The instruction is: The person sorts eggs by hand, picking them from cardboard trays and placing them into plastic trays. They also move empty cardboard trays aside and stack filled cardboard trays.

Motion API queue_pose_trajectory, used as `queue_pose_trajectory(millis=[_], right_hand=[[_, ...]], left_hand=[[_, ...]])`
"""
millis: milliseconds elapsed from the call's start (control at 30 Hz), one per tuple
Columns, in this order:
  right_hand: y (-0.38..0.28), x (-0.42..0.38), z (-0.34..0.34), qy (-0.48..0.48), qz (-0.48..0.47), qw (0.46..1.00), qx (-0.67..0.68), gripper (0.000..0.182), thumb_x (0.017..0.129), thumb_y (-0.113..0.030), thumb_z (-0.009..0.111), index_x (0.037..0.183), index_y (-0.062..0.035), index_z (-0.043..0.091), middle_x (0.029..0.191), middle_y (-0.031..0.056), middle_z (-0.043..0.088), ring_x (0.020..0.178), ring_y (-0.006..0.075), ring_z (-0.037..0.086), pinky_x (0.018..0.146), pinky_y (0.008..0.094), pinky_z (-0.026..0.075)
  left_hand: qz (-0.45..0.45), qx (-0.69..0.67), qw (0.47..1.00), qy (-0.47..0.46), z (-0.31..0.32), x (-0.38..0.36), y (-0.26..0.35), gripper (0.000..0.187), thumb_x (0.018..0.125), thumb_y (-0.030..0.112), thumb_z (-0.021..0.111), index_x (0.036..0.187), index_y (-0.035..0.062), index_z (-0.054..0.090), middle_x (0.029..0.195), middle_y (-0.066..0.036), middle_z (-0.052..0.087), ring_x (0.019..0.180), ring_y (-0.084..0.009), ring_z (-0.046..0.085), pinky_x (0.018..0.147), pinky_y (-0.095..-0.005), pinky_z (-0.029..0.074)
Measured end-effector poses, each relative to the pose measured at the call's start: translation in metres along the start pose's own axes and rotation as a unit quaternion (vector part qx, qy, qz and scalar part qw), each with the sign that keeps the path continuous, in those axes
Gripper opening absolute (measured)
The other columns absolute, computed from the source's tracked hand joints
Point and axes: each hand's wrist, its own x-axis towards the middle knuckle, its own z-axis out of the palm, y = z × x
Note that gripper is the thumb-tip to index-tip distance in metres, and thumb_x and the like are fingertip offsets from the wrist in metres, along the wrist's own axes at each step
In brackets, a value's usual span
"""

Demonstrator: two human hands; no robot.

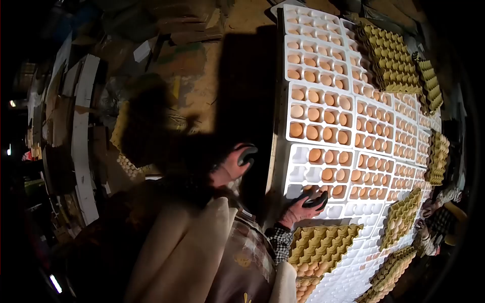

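Note:
My left hand (233,165) is held off the table's edge, with dark fingertips curled into a loose C. A gap shows between thumb and fingers, with nothing visible inside. Over the near row of a white egg tray (299,171) is my right hand (301,209), its dark fingers bent down around a brown egg (308,190) that they partly hide. This tray has brown eggs (328,174) toward its far side and several bare pockets on the near side. By my right wrist lies a yellow-brown pulp egg flat (323,245), stacked over eggs.
More white trays of eggs (320,113) cover the table. Stacked pulp flats (391,55) stand at the far end, and another flat with eggs (401,219) lies across the trays. A co-worker's gloved hands (429,222) are at the right edge. Cardboard (189,22) lies on the floor.

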Motion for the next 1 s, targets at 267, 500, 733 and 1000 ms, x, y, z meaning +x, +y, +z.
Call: queue_pose_trajectory(millis=[267,500,733,1000], right_hand=[[-0.155,0.044,-0.029,-0.117,-0.122,0.944,0.283,0.046,0.095,-0.011,0.059,0.137,0.0040,0.048,0.135,0.0159,0.049,0.112,0.0272,0.054,0.091,0.0360,0.045],[-0.323,0.146,0.122,-0.288,-0.264,0.905,0.172,0.050,0.092,-0.003,0.059,0.140,0.0014,0.046,0.144,0.0180,0.043,0.135,0.0321,0.041,0.112,0.0443,0.032],[-0.343,0.186,0.265,-0.157,-0.345,0.925,0.015,0.053,0.102,-0.029,0.042,0.146,-0.0009,0.037,0.145,0.0231,0.042,0.133,0.0361,0.043,0.112,0.0502,0.035],[-0.358,0.185,0.409,-0.185,-0.380,0.902,-0.087,0.053,0.102,-0.030,0.043,0.146,-0.0010,0.037,0.145,0.0230,0.043,0.132,0.0360,0.045,0.110,0.0496,0.037]], left_hand=[[-0.304,-0.131,0.936,0.119,-0.052,0.077,-0.181,0.056,0.082,0.030,0.077,0.128,0.0052,0.056,0.122,-0.014,0.064,0.112,-0.0304,0.061,0.098,-0.0411,0.049],[-0.364,-0.213,0.905,0.053,-0.090,0.211,-0.280,0.067,0.086,0.045,0.070,0.139,0.0115,0.048,0.135,-0.016,0.054,0.123,-0.0334,0.052,0.099,-0.0429,0.045],[-0.392,-0.140,0.908,0.054,-0.099,0.381,-0.493,0.067,0.087,0.051,0.065,0.143,0.0203,0.045,0.144,-0.018,0.040,0.130,-0.0390,0.040,0.102,-0.0530,0.040],[-0.247,0.157,0.955,0.056,-0.054,0.520,-0.695,0.066,0.088,0.057,0.059,0.146,0.0297,0.043,0.156,-0.020,0.022,0.139,-0.0465,0.025,0.104,-0.0657,0.033]])
